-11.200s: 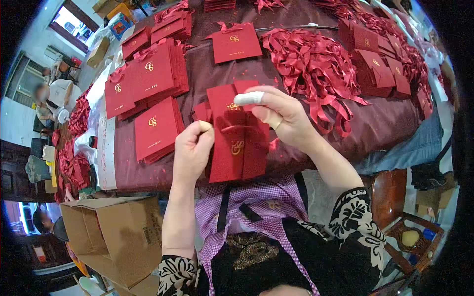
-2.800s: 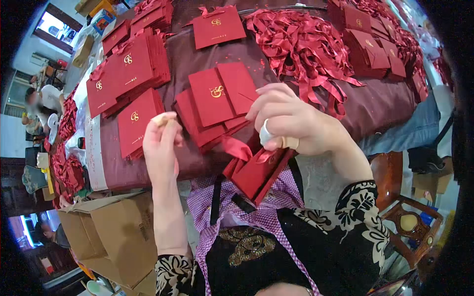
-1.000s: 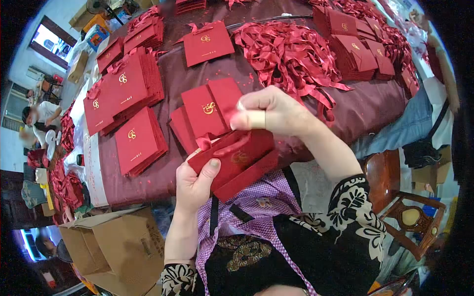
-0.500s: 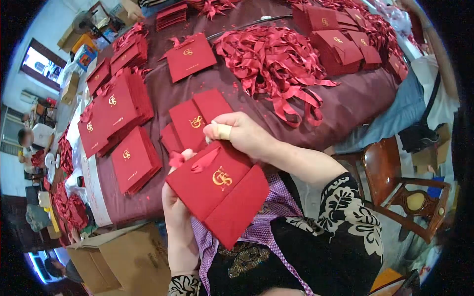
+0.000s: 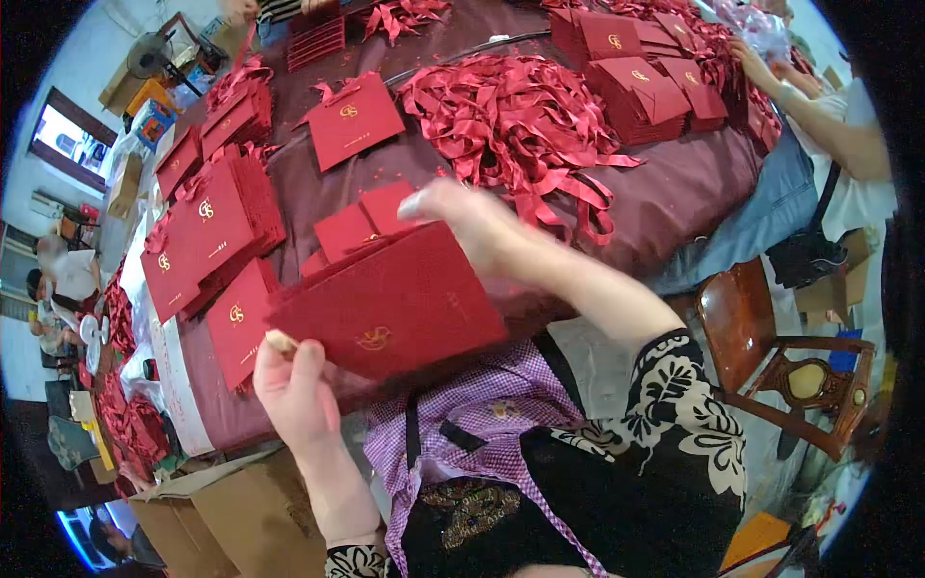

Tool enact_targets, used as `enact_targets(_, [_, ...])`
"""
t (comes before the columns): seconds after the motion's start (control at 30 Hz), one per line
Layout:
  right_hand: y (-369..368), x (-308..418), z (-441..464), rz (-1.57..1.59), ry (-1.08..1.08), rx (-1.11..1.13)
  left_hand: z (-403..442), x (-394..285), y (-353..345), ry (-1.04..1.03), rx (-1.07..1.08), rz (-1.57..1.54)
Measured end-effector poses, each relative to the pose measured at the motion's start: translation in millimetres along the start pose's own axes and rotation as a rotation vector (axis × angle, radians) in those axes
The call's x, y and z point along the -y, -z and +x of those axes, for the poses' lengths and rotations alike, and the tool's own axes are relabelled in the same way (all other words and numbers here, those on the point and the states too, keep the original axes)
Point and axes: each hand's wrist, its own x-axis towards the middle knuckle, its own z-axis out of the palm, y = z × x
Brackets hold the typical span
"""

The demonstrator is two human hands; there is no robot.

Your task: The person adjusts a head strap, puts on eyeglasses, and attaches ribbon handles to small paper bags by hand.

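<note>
A red paper bag [image 5: 395, 303] with a faint gold emblem is held flat in front of my apron, above the table's near edge. My left hand [image 5: 294, 380] pinches its lower left corner, a tan finger cover on one fingertip. At the bag's upper right edge, my right hand [image 5: 462, 222] grips it, blurred by motion, with most of its fingers hidden behind. Just beyond lie folded red bags [image 5: 361, 226], partly covered by the held one. A stack with gold emblems [image 5: 241, 318] is left of it.
Red ribbons [image 5: 511, 125] are heaped at centre right of the cloth-covered table [image 5: 385, 173]. More bag stacks [image 5: 217, 222] stand left and bags [image 5: 641, 96] far right. A cardboard box [image 5: 241, 520] and a wooden chair [image 5: 771, 356] flank me. Another person's arm [image 5: 829, 125] reaches in from the right.
The bag has turned from a tilted, part-folded position to flat and wide. My left hand has moved left to its corner. The view has shifted, and a person's arm now shows at the right.
</note>
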Motion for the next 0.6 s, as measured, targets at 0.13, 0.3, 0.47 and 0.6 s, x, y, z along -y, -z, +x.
enact_targets(0.13, [48.9, -37.8, 13.4, -0.567, 0.16, 0.123, 16.8, 1.1, 6.8, 0.046, -0.044, 0.217])
enact_targets(0.3, [55.1, -63.4, 13.8, -0.745, 0.177, 0.323, 28.1, 19.6, 11.8, 0.152, -0.031, 0.236])
enact_targets(0.47, [55.1, -64.6, 19.9, -0.534, 0.122, 0.144, 29.8, 27.8, 8.7, 0.204, -0.061, 0.267])
enact_targets(0.6, [47.9, -48.4, 31.8, -0.176, 0.111, -0.031, 31.0, 29.8, 4.8, 0.217, -0.055, 0.293])
